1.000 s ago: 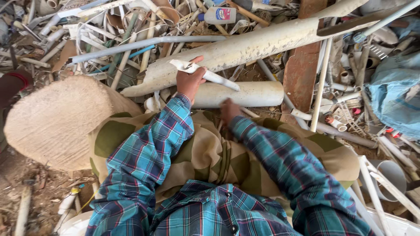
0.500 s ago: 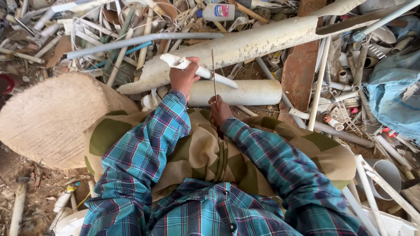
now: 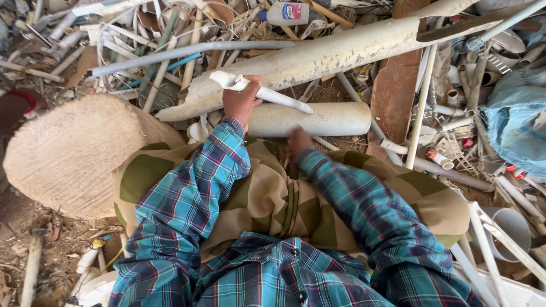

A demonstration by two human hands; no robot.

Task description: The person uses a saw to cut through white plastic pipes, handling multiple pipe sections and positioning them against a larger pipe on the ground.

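My left hand (image 3: pixel 241 103) grips a broken, off-white piece of plastic pipe (image 3: pixel 277 95) and holds it level above my lap. Its jagged end points left and its thin end points right. My right hand (image 3: pixel 298 142) is blurred by motion, low at the far edge of the camouflage cloth (image 3: pixel 267 199) over my knees. It sits just below a short thick white pipe (image 3: pixel 324 119). Whether it holds anything I cannot make out. Both my sleeves are blue-green plaid.
A long dirty white pipe (image 3: pixel 341 51) slants across a heap of scrap pipes and tubes. A burlap sack (image 3: pixel 68 153) lies at my left. A rusty plank (image 3: pixel 398 85) and a blue tarp (image 3: pixel 517 113) are to the right, and a plastic bottle (image 3: pixel 287 12) at the top.
Half a second ago my right hand held a thin upright stick near the short pipe. It has since dropped towards my lap and blurred, and the stick no longer shows. My left hand barely moved.
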